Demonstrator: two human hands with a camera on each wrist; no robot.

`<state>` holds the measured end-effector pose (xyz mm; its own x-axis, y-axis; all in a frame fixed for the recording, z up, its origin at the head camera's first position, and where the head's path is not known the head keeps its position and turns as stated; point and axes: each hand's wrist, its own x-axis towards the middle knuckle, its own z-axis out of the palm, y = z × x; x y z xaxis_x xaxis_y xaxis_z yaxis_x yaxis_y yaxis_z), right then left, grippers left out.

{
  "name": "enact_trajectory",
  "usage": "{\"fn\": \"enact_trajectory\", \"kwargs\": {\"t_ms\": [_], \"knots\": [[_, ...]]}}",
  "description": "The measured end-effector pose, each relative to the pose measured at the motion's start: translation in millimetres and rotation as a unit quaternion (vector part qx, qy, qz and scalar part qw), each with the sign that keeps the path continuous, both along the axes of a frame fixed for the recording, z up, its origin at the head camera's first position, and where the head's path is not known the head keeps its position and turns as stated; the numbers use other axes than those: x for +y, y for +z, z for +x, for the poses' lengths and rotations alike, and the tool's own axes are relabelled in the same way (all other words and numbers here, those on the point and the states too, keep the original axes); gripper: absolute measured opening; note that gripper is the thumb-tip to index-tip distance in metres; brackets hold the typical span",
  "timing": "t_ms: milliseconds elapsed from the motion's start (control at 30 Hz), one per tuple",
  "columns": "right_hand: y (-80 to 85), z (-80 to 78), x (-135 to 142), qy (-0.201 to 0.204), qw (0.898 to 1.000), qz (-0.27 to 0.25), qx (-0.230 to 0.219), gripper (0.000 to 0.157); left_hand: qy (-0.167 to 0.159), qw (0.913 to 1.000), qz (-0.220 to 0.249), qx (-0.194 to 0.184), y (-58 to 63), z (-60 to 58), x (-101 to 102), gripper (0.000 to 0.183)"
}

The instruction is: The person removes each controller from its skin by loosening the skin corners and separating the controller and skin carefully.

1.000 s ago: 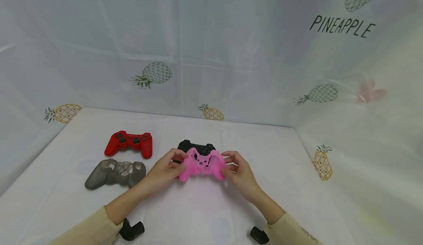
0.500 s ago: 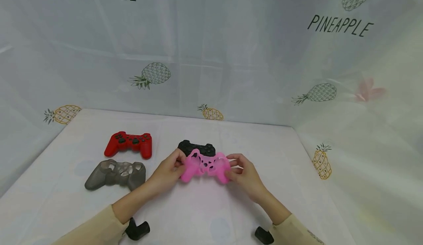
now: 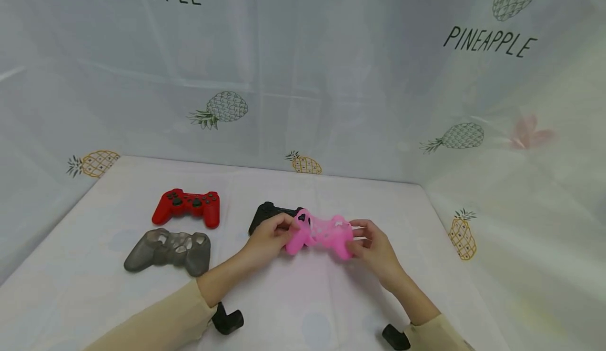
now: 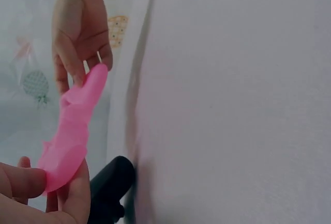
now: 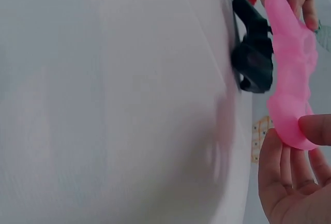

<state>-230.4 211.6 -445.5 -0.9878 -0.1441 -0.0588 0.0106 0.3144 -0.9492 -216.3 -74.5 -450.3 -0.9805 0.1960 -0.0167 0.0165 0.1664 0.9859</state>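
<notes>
A pink silicone controller cover (image 3: 324, 232) is held up above the table between both hands. My left hand (image 3: 271, 238) pinches its left grip, thumb on the near side. On the opposite end, my right hand (image 3: 376, 248) pinches the right grip between thumb and fingers. The left wrist view shows the cover (image 4: 72, 125) edge on, stretched from one hand to the other. Behind it on the table lies a black game controller (image 3: 265, 213), partly hidden by the left hand and the cover. In the right wrist view the black controller (image 5: 256, 53) is below the cover.
At the left of the table, a red game controller (image 3: 187, 206) lies behind a grey translucent controller cover (image 3: 170, 250). White cloth covers the table (image 3: 274, 309). A pineapple-print curtain (image 3: 331, 77) hangs behind and at the sides.
Both hands have moved to the right with the pink cover, turning and tilting it along the way. More of the black controller's left side shows now, while its right side is hidden.
</notes>
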Motion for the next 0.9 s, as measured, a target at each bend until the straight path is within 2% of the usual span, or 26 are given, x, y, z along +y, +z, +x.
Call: {"fn": "enact_trajectory", "kwargs": {"t_ms": [233,500,900], "knots": [[5.4,-2.6,27.2,-0.018,1.0,0.018,-0.003,0.051,0.002,0.9982,0.038,-0.046,-2.6,-10.6,34.3,0.022],[3.8,-3.8,61.1,-0.024,0.999,0.027,-0.02,0.053,-0.006,0.9986,0.028,-0.044,-12.9,-17.6,71.1,0.016],[-7.8,-4.2,101.6,-0.033,0.997,0.056,-0.038,0.052,-0.007,0.9985,0.022,-0.049,-21.6,-23.0,116.1,0.023]]}}
